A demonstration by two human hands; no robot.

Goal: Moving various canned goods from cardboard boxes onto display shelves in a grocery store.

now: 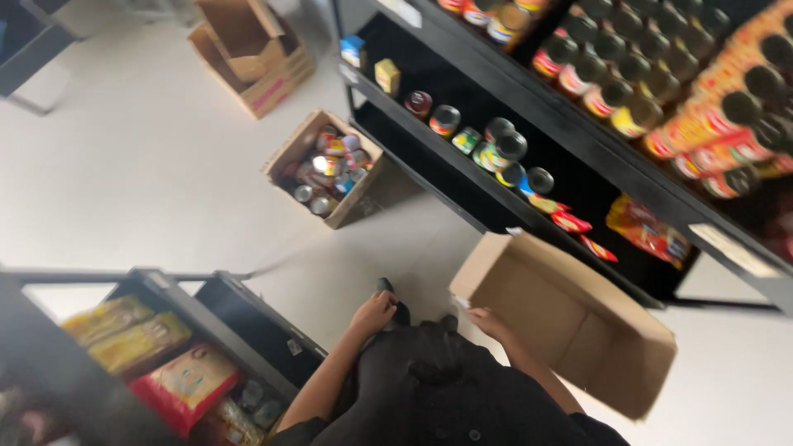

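My right hand [487,320] sits low in the frame, just right of centre, at the near flap of an empty box [570,318]. The blur hides the fingers, so I cannot tell whether it grips the cardboard or only touches it. The box lies open on the floor [149,165], tilted toward the lower right, its mouth facing up and left.

My left hand [373,314] is just left of the right one, loosely curled with nothing in it that I can see; how far it is open I cannot tell. It hovers beside a dark shoe [395,301] and above my dark clothing at the bottom centre.

Above the hands, near the middle of the frame, a second box [324,168] stands on the floor, filled with cans. In the upper left a third box [252,54] sits with its flaps open.

A black shelf unit [496,186] runs from the top centre down to the right edge. Its lower shelf carries scattered cans [504,149] and a few red packets [570,221]; the upper shelves hold tight rows of tins [628,74]. At the lower left another dark rack [190,306] holds yellow and red bags [186,381].
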